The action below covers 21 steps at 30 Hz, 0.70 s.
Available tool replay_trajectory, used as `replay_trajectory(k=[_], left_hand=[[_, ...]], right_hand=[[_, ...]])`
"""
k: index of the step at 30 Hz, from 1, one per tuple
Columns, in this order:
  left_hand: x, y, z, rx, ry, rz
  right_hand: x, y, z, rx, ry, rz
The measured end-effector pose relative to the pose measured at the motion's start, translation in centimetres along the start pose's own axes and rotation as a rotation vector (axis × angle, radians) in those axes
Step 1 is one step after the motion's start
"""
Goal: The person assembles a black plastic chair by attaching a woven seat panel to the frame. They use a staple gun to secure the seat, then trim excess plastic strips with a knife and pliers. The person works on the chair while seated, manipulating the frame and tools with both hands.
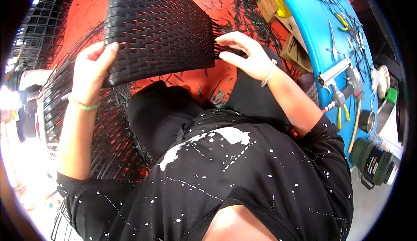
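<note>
A black woven wicker panel point(160, 32) stands tilted in front of me, above my lap. My left hand point(93, 67) grips its left edge, thumb against the near face and fingers curled behind. By the panel's right edge is my right hand point(249, 56), thumb and fingers stretched apart. Loose dark strip ends point(223, 32) stick out from that edge close to its fingertips; whether the fingers touch them I cannot tell. Through gaps in the weave, red shows from behind.
Black strip offcuts litter the red floor covering point(204, 84). More dark woven work point(108, 128) lies at my left. On the right, a blue table point(310, 24) carries a pneumatic tool point(343, 84), yellow-handled pliers point(342, 21) and a metal cup point(367, 121). Wooden boxes point(297, 54) stand beside it.
</note>
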<state>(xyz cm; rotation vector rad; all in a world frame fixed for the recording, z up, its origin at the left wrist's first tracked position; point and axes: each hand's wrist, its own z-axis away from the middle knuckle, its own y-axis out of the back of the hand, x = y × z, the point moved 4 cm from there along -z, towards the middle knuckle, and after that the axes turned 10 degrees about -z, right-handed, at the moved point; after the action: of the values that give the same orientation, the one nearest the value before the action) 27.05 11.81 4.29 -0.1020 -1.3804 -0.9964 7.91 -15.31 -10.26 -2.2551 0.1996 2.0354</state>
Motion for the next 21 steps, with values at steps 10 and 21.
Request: replay_trajectory(k=[10, 21], left_hand=[[-6.3, 13.8, 6.6, 0.690, -0.211, -0.037], [-5.7, 14.9, 15.8, 1.083, -0.110, 0.125]], right_hand=[[8.9, 6.5, -10.6, 0.085, -0.271, 0.295], [15.7, 1.9, -18.7, -0.028, -0.466, 0.468]])
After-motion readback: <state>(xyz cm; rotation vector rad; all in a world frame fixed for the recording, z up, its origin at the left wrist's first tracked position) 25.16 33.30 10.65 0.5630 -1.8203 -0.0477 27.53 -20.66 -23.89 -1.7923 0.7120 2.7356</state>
